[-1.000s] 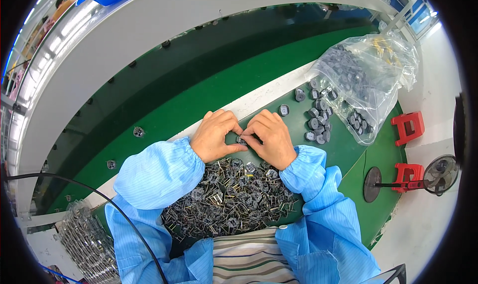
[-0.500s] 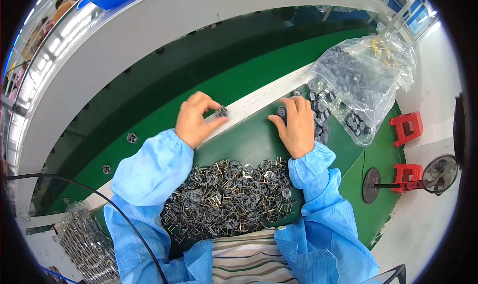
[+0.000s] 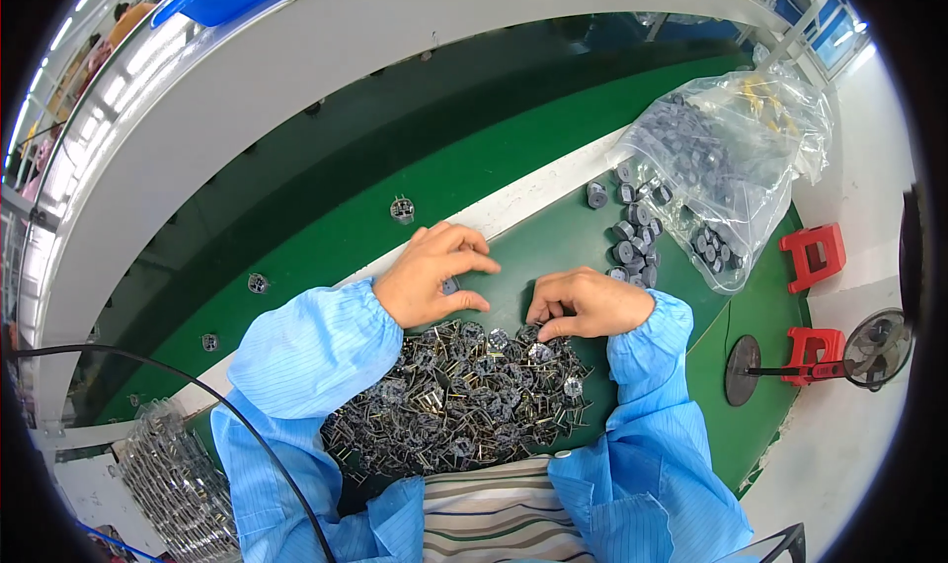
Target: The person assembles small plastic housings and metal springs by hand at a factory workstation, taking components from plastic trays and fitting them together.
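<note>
Left hand [image 3: 432, 272] pinches one small grey part [image 3: 450, 286], right hand [image 3: 585, 304] picks from the pin pile [image 3: 454, 400]; three pieces on belt [image 3: 326, 237], most left.

Two red stools [image 3: 814, 296] are sitting right of the clear bag of grey caps [image 3: 726, 173], a floor fan [image 3: 874, 351] standing just below them.

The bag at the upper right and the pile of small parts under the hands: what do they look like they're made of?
The bag looks like thin clear plastic film: glossy, crumpled, its dark grey round parts showing through. The pile of small parts looks like dark bodies, probably plastic, with thin shiny pins that glint like metal; too small to be sure. The right hand rests at the pile's edge.
</note>
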The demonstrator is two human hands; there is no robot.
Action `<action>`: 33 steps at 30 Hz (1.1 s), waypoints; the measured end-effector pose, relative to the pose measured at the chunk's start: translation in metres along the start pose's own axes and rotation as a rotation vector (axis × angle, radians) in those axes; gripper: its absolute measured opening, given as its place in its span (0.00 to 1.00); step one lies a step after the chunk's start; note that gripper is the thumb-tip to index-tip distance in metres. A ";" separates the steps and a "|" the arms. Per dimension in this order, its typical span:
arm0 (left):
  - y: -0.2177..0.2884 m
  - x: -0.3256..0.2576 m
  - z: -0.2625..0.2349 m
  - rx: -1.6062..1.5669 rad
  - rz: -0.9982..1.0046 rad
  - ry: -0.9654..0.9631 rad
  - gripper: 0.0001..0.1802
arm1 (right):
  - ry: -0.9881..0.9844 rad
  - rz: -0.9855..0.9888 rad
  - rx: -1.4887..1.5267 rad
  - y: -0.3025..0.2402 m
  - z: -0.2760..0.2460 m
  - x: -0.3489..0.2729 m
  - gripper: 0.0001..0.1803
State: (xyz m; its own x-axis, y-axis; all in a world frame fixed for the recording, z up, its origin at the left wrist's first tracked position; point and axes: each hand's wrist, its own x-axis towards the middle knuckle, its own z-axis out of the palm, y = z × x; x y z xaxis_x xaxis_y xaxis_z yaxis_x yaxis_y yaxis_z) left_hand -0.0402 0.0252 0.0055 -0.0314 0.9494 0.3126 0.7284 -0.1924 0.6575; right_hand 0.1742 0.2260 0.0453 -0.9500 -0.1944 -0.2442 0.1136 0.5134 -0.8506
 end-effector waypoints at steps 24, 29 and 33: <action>0.005 -0.001 0.012 -0.131 -0.140 -0.035 0.27 | 0.566 0.124 0.132 0.025 0.017 0.022 0.10; 0.000 -0.004 0.012 -0.062 -0.073 0.009 0.23 | 0.626 0.084 -0.120 0.014 0.016 0.024 0.09; 0.001 -0.001 0.015 -0.056 -0.089 0.013 0.21 | 0.597 -0.029 0.078 0.011 0.015 0.022 0.10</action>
State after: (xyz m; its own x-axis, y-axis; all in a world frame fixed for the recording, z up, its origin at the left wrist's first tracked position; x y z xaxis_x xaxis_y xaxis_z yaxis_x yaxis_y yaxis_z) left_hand -0.0297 0.0278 -0.0045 -0.1034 0.9601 0.2597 0.6832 -0.1212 0.7201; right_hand 0.1590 0.2150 0.0232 -0.9496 0.3068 0.0640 0.0847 0.4477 -0.8902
